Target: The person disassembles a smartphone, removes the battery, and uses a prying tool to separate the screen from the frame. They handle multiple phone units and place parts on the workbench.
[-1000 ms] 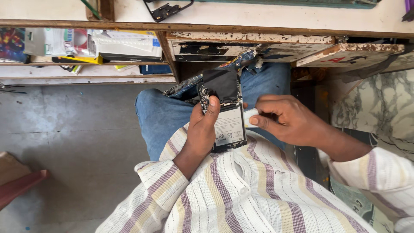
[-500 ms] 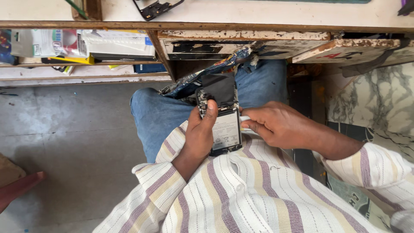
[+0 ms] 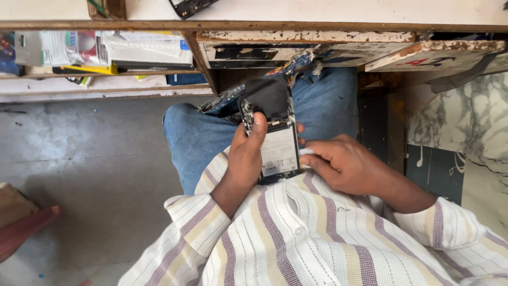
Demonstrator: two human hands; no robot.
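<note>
My left hand grips an opened phone by its left edge, thumb over the frame, above my lap. The phone's back is off, showing a pale battery and a dark upper section. My right hand rests against the phone's right edge, fingers pinched on a small white piece that I cannot identify. Both sleeves are white with purple and yellow stripes. My knees in blue jeans lie under the phone.
A worn wooden workbench with drawers runs across the top. A shelf at upper left holds boxes and packets. Grey concrete floor lies to the left, marbled tile to the right. A reddish object sits at the lower left edge.
The view has shifted slightly. My hands and the phone stay in nearly the same pose; the right fingers remain at the phone's right edge.
</note>
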